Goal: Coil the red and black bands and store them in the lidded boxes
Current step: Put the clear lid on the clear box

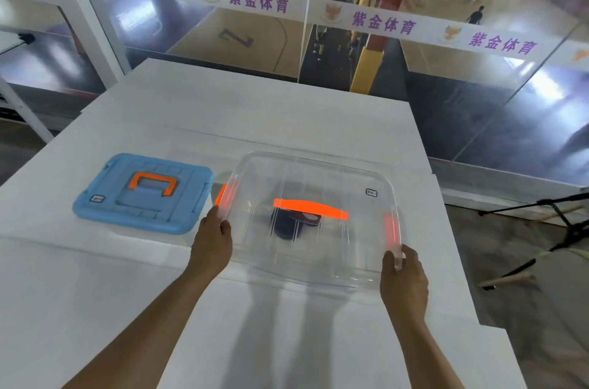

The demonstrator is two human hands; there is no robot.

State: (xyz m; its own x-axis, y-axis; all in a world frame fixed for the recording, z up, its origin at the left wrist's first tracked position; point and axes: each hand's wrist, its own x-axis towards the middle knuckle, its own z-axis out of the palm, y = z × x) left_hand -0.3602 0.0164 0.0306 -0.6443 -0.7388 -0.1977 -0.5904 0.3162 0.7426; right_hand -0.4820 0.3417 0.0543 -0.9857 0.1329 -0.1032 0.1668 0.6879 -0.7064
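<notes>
A clear plastic lid (318, 172) with an orange handle (310, 208) and orange side clips is held tilted over the white table (255, 108). My left hand (213, 238) grips its left edge and my right hand (403, 274) grips its right edge near the clip. Through the lid I see a dark coiled band (291, 224) with a reddish coil beside it, blurred. Whether a clear box stands under the lid I cannot tell. A blue box (143, 194) with an orange handle sits shut to the left.
The table's right edge drops off close past my right hand. A black stand (554, 229) and wooden sticks lie on the floor at the right. Behind the table is a glass wall over a sports hall.
</notes>
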